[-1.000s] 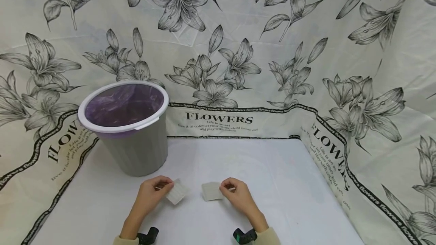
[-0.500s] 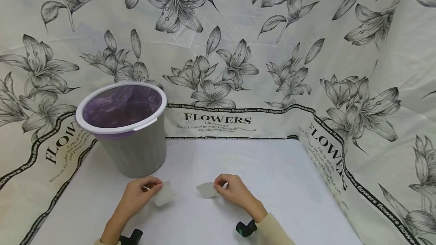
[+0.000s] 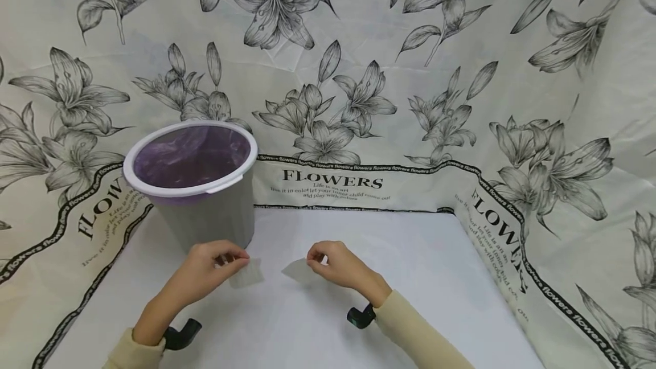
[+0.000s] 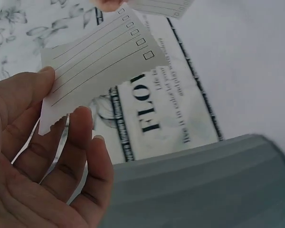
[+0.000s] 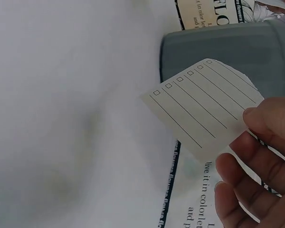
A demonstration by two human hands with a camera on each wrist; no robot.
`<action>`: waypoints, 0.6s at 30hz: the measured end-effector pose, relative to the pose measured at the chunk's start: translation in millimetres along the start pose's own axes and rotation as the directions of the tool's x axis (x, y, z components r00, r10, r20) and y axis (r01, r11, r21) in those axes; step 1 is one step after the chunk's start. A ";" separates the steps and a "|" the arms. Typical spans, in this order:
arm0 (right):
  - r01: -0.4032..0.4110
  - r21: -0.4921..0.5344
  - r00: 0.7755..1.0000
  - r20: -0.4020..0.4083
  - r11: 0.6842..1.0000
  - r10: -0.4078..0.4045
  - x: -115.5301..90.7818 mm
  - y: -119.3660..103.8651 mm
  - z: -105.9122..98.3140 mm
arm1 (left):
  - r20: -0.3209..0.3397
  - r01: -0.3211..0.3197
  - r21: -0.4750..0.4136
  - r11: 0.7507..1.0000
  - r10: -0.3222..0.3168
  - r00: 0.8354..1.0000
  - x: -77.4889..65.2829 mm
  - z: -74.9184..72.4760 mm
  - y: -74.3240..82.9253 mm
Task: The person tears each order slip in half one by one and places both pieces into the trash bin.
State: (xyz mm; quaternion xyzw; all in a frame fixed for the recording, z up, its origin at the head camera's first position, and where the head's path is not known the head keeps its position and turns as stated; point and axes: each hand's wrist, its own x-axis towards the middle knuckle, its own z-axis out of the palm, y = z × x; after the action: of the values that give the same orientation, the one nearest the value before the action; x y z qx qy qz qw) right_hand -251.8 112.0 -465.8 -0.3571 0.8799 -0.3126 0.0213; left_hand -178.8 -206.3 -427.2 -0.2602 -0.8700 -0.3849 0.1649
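Observation:
In the head view my left hand (image 3: 207,273) pinches a piece of lined paper (image 3: 247,274) between thumb and fingers, just in front of the grey bin. The left wrist view shows that this paper (image 4: 102,66) has ruled lines, a row of small checkboxes and one ragged edge. To the right, my right hand (image 3: 339,265) pinches a second lined paper piece (image 3: 295,271) by its edge. That piece (image 5: 199,104) has matching lines and checkboxes in the right wrist view. A gap separates the two pieces, and both are held above the white table.
A grey bin (image 3: 220,215) with a white rim and a purple liner (image 3: 192,155) stands at the back left of the white table (image 3: 400,261). Flower-printed cloth (image 3: 333,107) hangs behind and along both sides. A black wrist device (image 3: 361,316) is on each arm.
Both hands have moved forward, away from the table's front, each with its paper piece. They have also shifted left, the left hand nearer the bin.

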 end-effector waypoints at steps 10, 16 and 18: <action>0.107 -0.124 0.994 0.041 0.987 -0.102 28.6 -23.8 -43.2 | 0.029 -0.271 0.116 0.956 0.269 0.963 30.0 -37.9 34.1; 0.187 -0.193 0.982 0.001 0.963 -0.190 48.8 -50.1 -81.1 | 0.027 -0.345 0.180 0.921 0.346 0.938 48.0 -62.1 54.2; 0.223 -0.206 0.972 -0.026 0.953 -0.233 56.3 -61.0 -93.8 | 0.022 -0.368 0.197 0.909 0.371 0.928 53.6 -69.2 61.0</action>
State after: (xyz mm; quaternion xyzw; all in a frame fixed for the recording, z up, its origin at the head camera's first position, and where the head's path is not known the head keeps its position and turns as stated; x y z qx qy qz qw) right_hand -280.5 92.5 -345.5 -0.4485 0.8602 -0.2312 -0.0734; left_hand -180.8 -206.5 -320.5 -0.3992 -0.8377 -0.2603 0.2666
